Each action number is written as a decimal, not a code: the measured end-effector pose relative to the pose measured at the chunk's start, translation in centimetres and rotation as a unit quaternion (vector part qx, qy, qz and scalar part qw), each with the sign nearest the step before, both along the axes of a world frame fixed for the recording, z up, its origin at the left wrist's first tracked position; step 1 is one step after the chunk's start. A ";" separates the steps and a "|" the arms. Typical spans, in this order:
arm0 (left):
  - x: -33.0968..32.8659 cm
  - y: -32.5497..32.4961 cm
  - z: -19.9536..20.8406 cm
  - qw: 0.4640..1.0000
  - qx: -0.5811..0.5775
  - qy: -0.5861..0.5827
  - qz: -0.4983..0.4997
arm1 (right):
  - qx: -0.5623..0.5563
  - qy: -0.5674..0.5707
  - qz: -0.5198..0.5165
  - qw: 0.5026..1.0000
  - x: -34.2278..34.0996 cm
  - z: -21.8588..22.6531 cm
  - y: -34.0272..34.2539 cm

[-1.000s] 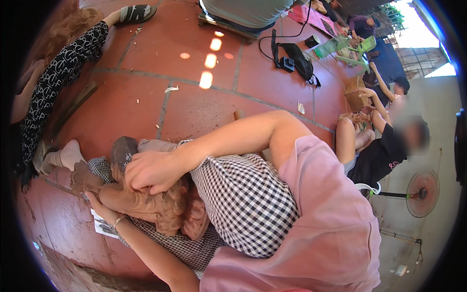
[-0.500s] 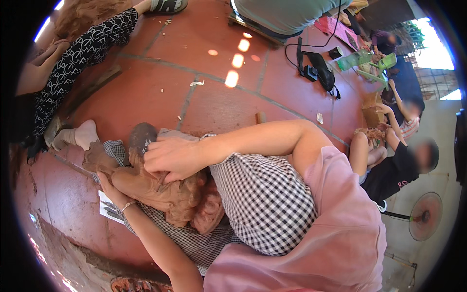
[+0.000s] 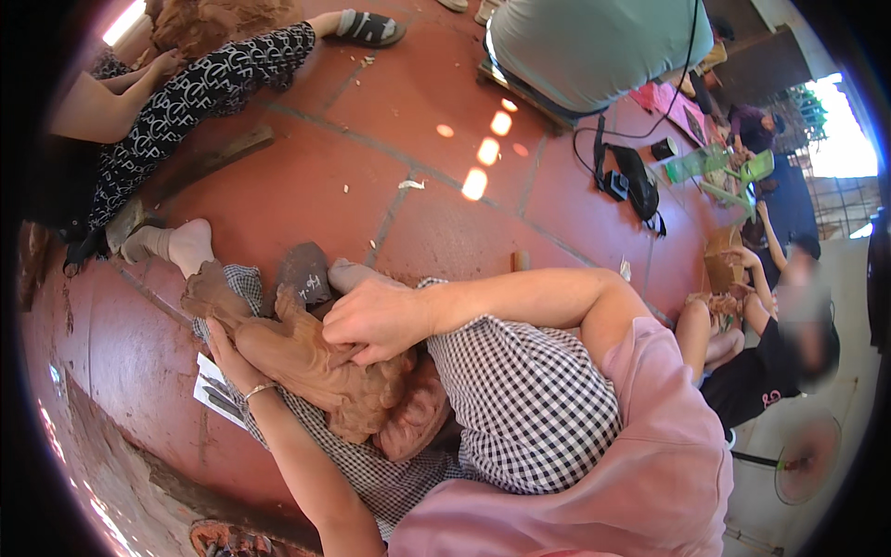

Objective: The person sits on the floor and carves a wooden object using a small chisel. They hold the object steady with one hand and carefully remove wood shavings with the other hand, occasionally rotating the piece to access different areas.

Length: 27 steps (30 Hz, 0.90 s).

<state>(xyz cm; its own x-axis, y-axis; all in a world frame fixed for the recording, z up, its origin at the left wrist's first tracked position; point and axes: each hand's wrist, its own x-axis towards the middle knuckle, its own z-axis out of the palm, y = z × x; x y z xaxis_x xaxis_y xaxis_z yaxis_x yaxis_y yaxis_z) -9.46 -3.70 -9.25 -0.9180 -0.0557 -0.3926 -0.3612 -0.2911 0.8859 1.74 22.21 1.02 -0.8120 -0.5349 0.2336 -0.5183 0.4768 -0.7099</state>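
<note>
- The carving [image 3: 288, 348], brown and looking like wood, rests on checked cloth [image 3: 529, 399] between the 2 hands: its broad, wavy part lies under and to the near-left of the right hand [image 3: 380, 320], and its narrower end reaches past the left hand [image 3: 232, 357].
- From where I stand, I'd judge it stiff and fairly heavy, easier borne from below than by 1 hand.
- Its surface looks matt and dusty, so I'd expect more drag than slip; the thin ridges on the near side of the right hand seem likeliest to chip.
- For a hold, I'd trust the thick, rounded stretch just right of the left hand, and spare the crinkled edges.
- The left hand lies along the carving's near-left side, fingers stretched forward; I can't tell whether they curl beneath it.
- The right hand comes in over the top, forearm crossing from the right, fingers curled down onto the carving; whether they pinch something small, I can't tell.
- Ahead and left of the right hand, a dark block [image 3: 304, 269] stands just beside the carving; left of the left wrist lies white paper [image 3: 204, 390].
</note>
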 end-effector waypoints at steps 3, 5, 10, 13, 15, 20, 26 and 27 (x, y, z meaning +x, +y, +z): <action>0.1 0.4 0.0 1.000 -0.015 0.027 0.003 | 0.009 0.026 0.002 1.000 -1.0 -0.5 -1.4; 0.2 0.6 0.0 0.999 -0.024 0.041 0.019 | 0.005 0.002 0.003 1.000 -0.6 -0.4 -0.6; 0.0 0.1 -0.7 0.998 -0.019 0.039 0.050 | 0.019 -0.052 0.003 0.998 0.0 0.4 0.6; 0.4 1.0 0.2 0.999 -0.008 0.034 0.041 | 0.005 -0.015 0.019 1.000 -0.6 0.0 -0.2; 0.4 1.0 1.0 0.999 0.001 0.036 0.039 | -0.008 0.009 0.009 1.000 -1.0 -0.4 -0.7; 0.4 0.2 -0.2 0.997 -0.029 0.060 0.036 | 0.032 -0.099 -0.011 0.995 0.0 1.2 0.0; 0.5 1.1 0.6 0.997 -0.029 0.048 0.047 | 0.031 -0.052 -0.052 0.997 -0.9 0.1 -1.7; 0.5 0.7 0.2 0.997 -0.038 0.052 0.048 | 0.039 -0.072 -0.051 0.995 -0.9 0.5 -1.8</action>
<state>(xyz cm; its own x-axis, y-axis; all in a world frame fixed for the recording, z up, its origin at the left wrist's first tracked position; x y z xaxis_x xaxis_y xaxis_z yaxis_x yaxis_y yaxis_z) -8.96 -2.97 -9.06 -0.9423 -0.1719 -0.2873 -0.2403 -0.2500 0.9379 0.79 20.37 1.49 -0.8855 -0.4592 0.0707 -0.3587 0.5791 -0.7321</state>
